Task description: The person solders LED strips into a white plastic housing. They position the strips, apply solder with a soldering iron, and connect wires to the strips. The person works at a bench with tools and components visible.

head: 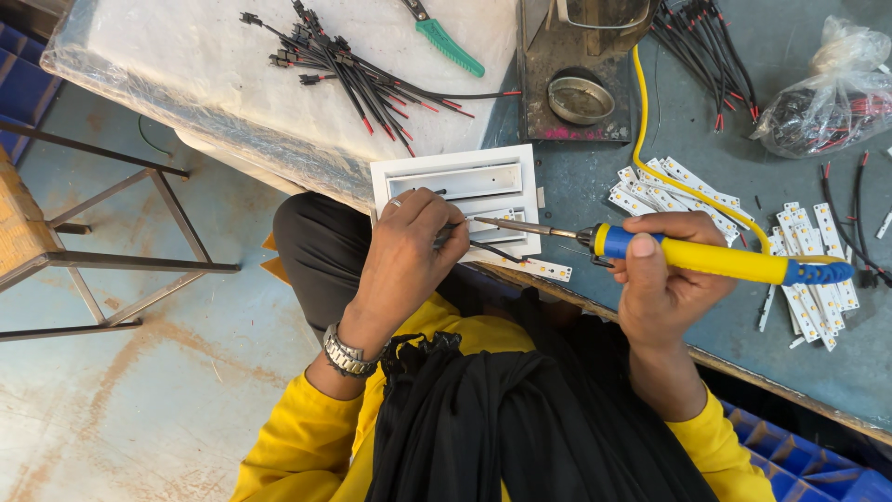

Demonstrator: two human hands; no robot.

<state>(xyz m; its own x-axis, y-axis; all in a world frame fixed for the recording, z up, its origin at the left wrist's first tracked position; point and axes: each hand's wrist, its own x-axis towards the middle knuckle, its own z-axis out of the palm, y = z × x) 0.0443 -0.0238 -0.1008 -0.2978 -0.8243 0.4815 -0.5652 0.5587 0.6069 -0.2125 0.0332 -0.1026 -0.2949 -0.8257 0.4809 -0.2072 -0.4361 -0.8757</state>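
My left hand (pixel 409 246) is pinching a thin, bendy black wire (pixel 492 249) over the white frame (pixel 455 191) at the table edge. My right hand (pixel 664 270) is gripping the yellow soldering iron (pixel 706 260) by its handle, since I think the tip is hot.

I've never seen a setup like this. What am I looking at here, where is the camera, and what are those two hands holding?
There is no machine here: the one picture comes from a camera worn on a person's head, looking down at their own two hands over a workbench. The right hand grips a yellow and blue soldering iron, its metal tip pointing toward the left hand. The left hand, wearing a ring and a wristwatch, pinches a thin black wire against a white jig at the bench edge. Around them lie small white light strips, a bundle of black wires with red tips, a metal stand and a clear bag of wires.
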